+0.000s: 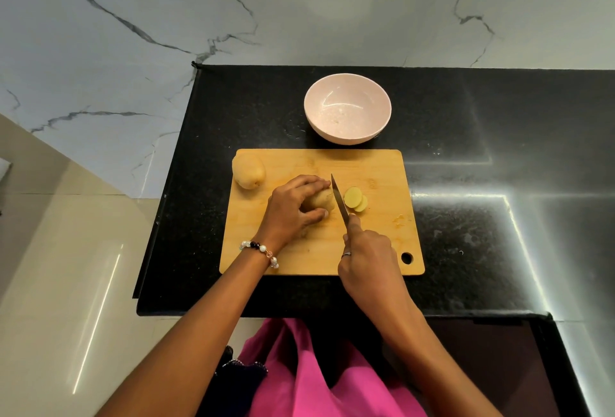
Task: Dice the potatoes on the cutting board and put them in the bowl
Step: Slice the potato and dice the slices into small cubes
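Slicing stage, early in the job. On the cutting board [376,237], left hand [293,207] clamped over a potato [322,200], fingers [312,182] curled across its top and thumb pressed low on the near side, holding it steady. Right hand [366,260] clenched round the handle of a knife [339,198], index finger stretched along the spine, blade set against the cut face of the held potato, tip pointing away toward the bowl [347,108]. Just beyond the blade, two round slices [355,198] lying overlapped on the board, apart from the main piece. At the far left corner of the board, a second potato [248,172], whole and untouched, partly over the edge. Bowl on the black counter [466,137] just behind the board, nothing in it that can be made out. Judging by this, only rounds so far, no cubes yet, and most of the work ahead. Next move probably another straight downward cut close to the face, with left fingertips tucked back from the edge and the potato kept from rolling; afterwards, stacking the rounds, cutting into strips, then crosswise into dice before any transfer to the bowl.
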`<action>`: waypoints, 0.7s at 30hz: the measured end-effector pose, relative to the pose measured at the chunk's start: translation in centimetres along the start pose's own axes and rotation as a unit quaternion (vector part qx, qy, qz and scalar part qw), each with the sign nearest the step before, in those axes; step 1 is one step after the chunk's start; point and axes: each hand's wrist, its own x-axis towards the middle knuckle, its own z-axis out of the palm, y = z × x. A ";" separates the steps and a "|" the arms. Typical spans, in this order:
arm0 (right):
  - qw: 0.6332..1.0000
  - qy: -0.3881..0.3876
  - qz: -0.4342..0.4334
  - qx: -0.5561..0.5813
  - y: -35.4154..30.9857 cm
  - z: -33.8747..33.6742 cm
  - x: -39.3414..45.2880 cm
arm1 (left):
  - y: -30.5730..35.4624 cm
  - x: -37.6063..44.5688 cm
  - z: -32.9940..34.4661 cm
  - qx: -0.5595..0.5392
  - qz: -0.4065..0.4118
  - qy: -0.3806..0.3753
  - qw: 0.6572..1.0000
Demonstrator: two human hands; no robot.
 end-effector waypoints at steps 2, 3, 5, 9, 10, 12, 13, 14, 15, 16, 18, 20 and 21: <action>1.000 -0.003 -0.003 -0.008 -0.1 -0.1 0.0 | 0.0 0.0 0.0 -0.003 0.000 -0.001 1.000; 1.000 -0.005 -0.001 -0.012 -0.2 -0.2 0.0 | 0.0 0.0 -0.1 -0.004 0.001 -0.002 1.000; 1.000 -0.012 0.004 -0.023 -0.3 -0.2 0.1 | 0.0 0.0 -0.1 -0.004 0.005 -0.001 1.000; 0.999 -0.027 0.009 -0.033 -0.7 -0.5 0.1 | 0.0 0.0 -0.1 -0.007 0.007 -0.003 1.000; 0.999 -0.028 0.007 -0.037 -0.8 -0.5 0.2 | 0.0 0.1 -0.1 -0.008 0.008 -0.003 1.000; 0.999 -0.028 0.003 -0.047 -1.0 -0.4 0.9 | -0.1 0.0 -0.1 -0.014 0.009 -0.004 1.000; 0.999 -0.027 0.001 -0.048 -1.2 -0.4 1.4 | -0.2 0.0 -0.1 -0.017 0.010 -0.003 1.000; 0.999 -0.025 0.000 -0.046 -1.4 -0.4 1.9 | -0.2 0.0 0.0 -0.019 0.011 -0.002 1.000; 0.999 -0.024 -0.001 -0.043 -1.7 -0.4 2.3 | -0.3 0.0 0.0 -0.018 0.011 0.000 1.000; 0.999 -0.021 -0.004 -0.041 -1.9 -0.2 2.6 | -0.3 0.0 0.0 -0.016 0.011 0.002 1.000; 0.998 -0.015 -0.007 -0.053 -2.1 0.2 2.8 | -0.4 0.0 0.2 -0.010 0.013 0.003 1.000; 0.997 -0.004 -0.003 -0.081 -2.0 0.9 2.5 | -0.5 -0.1 0.3 -0.007 0.015 0.008 1.000; 0.996 0.000 -0.001 -0.093 -1.9 1.3 2.3 | -0.5 -0.2 0.4 -0.006 0.017 0.010 1.000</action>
